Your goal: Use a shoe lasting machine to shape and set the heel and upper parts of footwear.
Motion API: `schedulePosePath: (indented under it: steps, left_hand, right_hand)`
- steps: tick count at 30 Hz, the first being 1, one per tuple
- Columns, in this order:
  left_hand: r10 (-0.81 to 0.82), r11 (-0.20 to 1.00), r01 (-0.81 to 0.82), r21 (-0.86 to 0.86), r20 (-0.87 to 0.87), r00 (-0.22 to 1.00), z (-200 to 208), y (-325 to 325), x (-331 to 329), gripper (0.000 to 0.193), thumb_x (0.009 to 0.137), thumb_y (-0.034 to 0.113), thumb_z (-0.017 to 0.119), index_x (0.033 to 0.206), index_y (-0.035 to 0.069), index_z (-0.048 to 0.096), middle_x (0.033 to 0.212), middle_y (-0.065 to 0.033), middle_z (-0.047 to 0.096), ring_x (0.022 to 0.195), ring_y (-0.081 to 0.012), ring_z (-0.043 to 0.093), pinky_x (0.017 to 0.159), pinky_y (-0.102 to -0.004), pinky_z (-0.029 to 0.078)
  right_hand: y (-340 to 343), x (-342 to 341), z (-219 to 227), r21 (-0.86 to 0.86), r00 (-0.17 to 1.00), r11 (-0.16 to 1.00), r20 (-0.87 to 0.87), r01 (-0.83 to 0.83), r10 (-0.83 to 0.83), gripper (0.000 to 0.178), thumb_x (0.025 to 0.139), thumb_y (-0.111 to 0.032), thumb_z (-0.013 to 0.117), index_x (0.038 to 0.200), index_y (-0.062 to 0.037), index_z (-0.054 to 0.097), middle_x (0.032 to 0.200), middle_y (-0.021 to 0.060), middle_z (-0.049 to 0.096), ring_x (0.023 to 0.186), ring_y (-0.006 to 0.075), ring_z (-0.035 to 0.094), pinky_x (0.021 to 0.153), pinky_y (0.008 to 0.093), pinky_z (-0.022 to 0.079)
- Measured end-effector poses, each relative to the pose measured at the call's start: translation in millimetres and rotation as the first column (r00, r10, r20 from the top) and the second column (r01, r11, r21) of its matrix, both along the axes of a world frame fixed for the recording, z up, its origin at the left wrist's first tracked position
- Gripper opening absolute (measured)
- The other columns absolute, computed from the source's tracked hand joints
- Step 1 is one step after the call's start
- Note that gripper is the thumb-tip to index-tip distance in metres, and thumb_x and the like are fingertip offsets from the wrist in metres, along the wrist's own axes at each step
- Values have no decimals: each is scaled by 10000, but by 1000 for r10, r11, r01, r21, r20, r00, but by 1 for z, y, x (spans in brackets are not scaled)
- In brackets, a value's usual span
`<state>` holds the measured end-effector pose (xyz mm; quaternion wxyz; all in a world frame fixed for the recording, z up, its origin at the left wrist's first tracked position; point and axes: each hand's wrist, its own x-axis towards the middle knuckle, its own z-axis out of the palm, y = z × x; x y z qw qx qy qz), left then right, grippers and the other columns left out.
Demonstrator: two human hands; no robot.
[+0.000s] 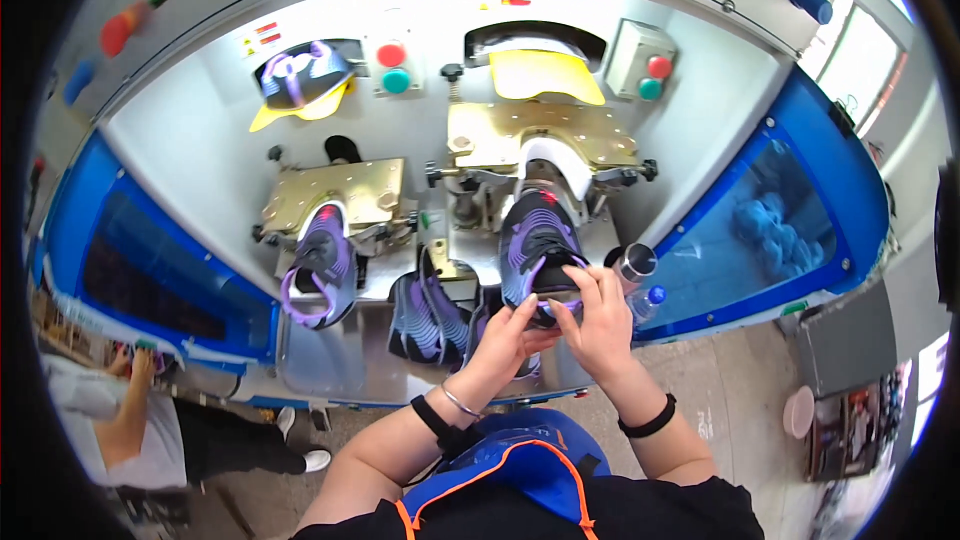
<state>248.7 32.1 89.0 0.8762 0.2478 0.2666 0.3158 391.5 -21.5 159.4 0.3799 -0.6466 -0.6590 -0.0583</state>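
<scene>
A black and purple shoe upper [537, 232] sits with its toe end at the right-hand station's clamp, under a brass-coloured plate [545, 128]. Its open collar end points toward me, and both my hands are on that edge. My left hand [503, 347] pinches the collar's left side between thumb and fingers. On the other side my right hand [604, 332] grips the collar, fingers over the dark lining and thumb close to the left thumb. A similar shoe upper [322, 252] rests at the left station, below a second brass-coloured plate [337, 190]. Between the stations several more uppers [428, 312] stand together.
Just right of my right hand stand a metal cup [638, 262] and a clear bottle with a blue cap [648, 304]. Blue window panels [745, 215] flank the machine. Red and green buttons [393, 67] are on its back wall. A co-worker [125, 420] is at the far left.
</scene>
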Motion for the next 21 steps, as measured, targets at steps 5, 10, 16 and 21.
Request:
schedulePosePath:
  steps: [5,10,16,21]
  left_hand:
    - [43,998,-45,37,56,998,0,21,14,362,1024,364,471,1170,44,558,1041,-132,658,921,-242,684,830,-378,565]
    - [54,999,-54,5,14,998,3,11,20,393,1005,441,500,1140,79,574,1000,-80,683,857,-183,695,786,-325,573]
    - [96,995,-94,31,-51,994,7,5,27,430,1021,451,448,1190,67,542,1018,-134,660,922,-231,681,830,-374,564]
    - [145,989,-146,4,-78,986,15,0,36,416,1002,449,503,1151,66,569,998,-79,674,859,-195,694,792,-332,573]
  right_hand:
    - [34,3,23,-51,989,998,145,-22,29,594,864,-410,651,1386,-167,508,1411,141,474,1298,386,434,1059,538,348]
    - [55,9,-3,-105,997,993,49,-54,60,521,848,-386,678,1316,-181,574,1340,166,517,1249,398,461,1027,483,412]
    - [53,14,0,-91,995,991,-25,-102,101,473,844,-312,687,1277,-143,597,1307,152,544,1206,371,499,1018,458,424]
    - [55,24,-2,-47,989,989,-43,-140,138,442,838,-274,681,1252,-138,611,1272,147,568,1169,361,529,995,437,446]
